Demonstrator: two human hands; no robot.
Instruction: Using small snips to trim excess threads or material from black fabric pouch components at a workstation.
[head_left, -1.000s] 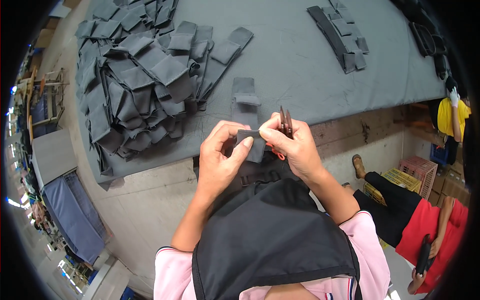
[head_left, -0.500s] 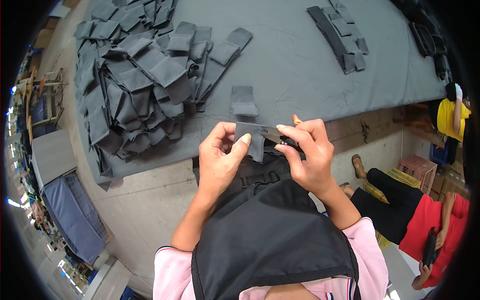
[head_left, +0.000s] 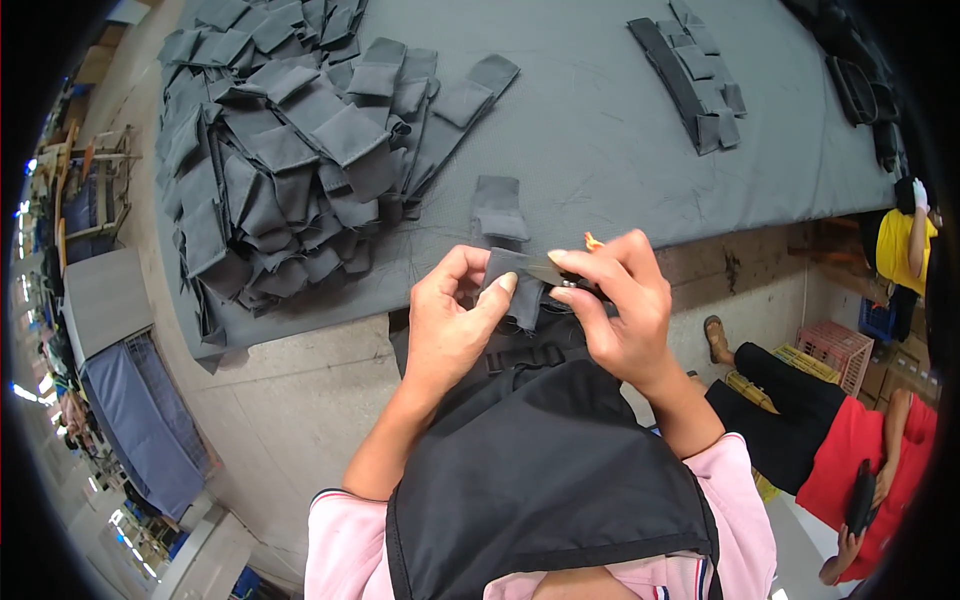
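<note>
My left hand is closed, pinching a dark grey fabric strip between thumb and fingers near the table's front edge. In my right hand are small metal thread snips, gripped between thumb and fingers with the blades at the strip's edge. Most of the snips is hidden by the hand, and the blades are blurred. An orange bit shows behind my right fingers. Just beyond the held strip, another folded grey strip lies on the table. A large heap of similar strips is at the left.
The grey-covered table has loose threads scattered on it. A small stack of strips lies at the far right, with black items beyond it. A person in red is close on my right; another in yellow is farther off.
Both hands stay at the strip, with the left hand slightly farther right in the picture. The snips' blades have shifted a little along the strip's edge and look more blurred.
</note>
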